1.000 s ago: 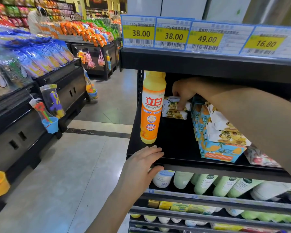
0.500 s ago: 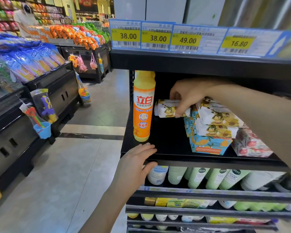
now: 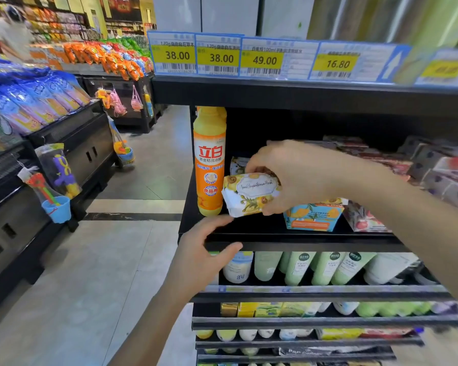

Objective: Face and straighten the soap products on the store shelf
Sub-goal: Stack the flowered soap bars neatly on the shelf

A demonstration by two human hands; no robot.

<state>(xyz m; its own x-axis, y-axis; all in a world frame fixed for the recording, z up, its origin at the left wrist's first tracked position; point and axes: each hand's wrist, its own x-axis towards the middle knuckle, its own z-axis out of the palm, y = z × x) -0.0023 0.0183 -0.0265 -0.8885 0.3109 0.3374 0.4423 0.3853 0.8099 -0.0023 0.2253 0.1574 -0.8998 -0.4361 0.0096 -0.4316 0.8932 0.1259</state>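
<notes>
The right hand (image 3: 302, 178) is gripping one wrapped soap bar (image 3: 250, 194), fingers curling over its top edge and thumb pressing beneath its lower right end. The bar is hanging just right of the orange bottle (image 3: 210, 165), level with the bottle's lower half, tilting down to the left and clear of the black shelf (image 3: 302, 237) on which the bottle is standing. Its wrapper is showing white paper printed with yellow flowers and green leaves, and a pale scalloped label bearing cursive script too small to read. A second bar (image 3: 238, 165) in like wrapping is showing partly behind it, also just right of the bottle. The left hand (image 3: 198, 257) is resting on the shelf edge below the bottle, fingers lying nearly straight on top, thumb along the front lip, holding nothing. Countable: one orange bottle, two flowered bars, one blue and orange box (image 3: 313, 217) farther right of the bottle, and four readable price tags (image 3: 261, 59) above the bottle, with a fifth blurred.
</notes>
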